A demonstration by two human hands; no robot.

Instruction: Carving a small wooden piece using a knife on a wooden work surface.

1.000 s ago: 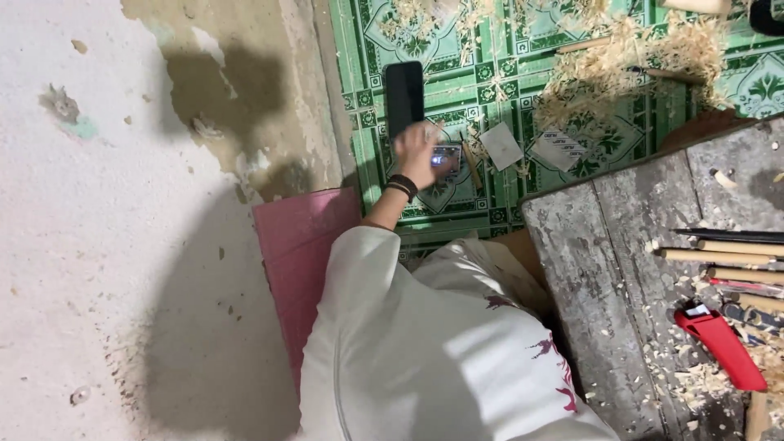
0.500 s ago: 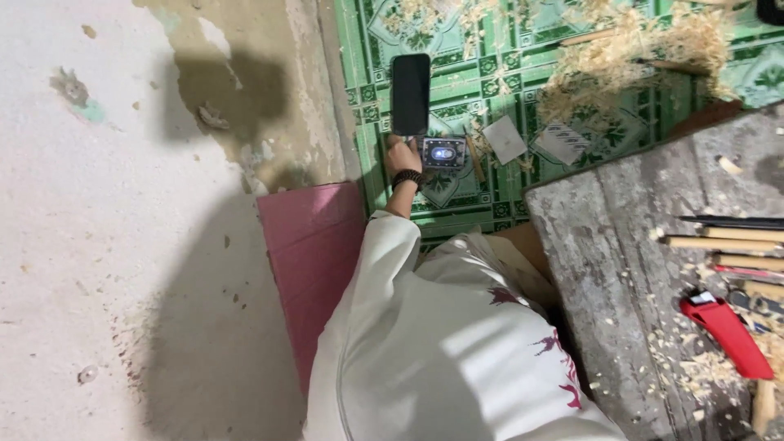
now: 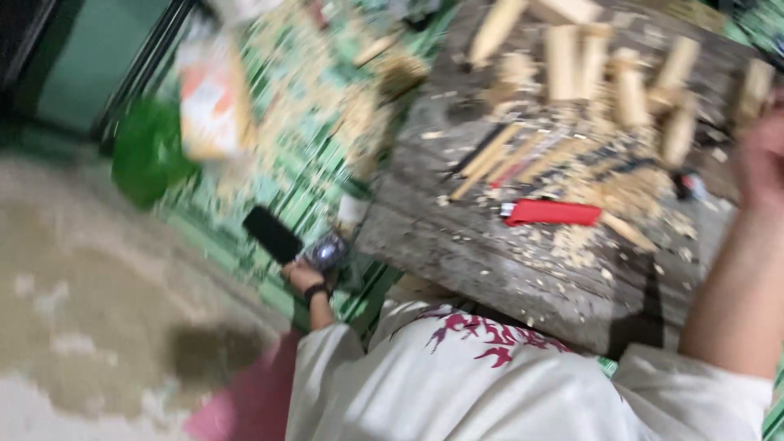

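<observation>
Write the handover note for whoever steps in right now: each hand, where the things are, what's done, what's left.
Left hand: down on the floor mat beside a black phone, on a small shiny object; the blur hides whether it grips it.
Right hand: raised at the board's right edge, blurred, nothing seen in it.
On the board: a row of pale wooden pieces at the far side, thin tools in the middle, a red-handled tool, shavings all over.
Done: the shavings show that carving has been done.
Left: cannot tell from this view.
</observation>
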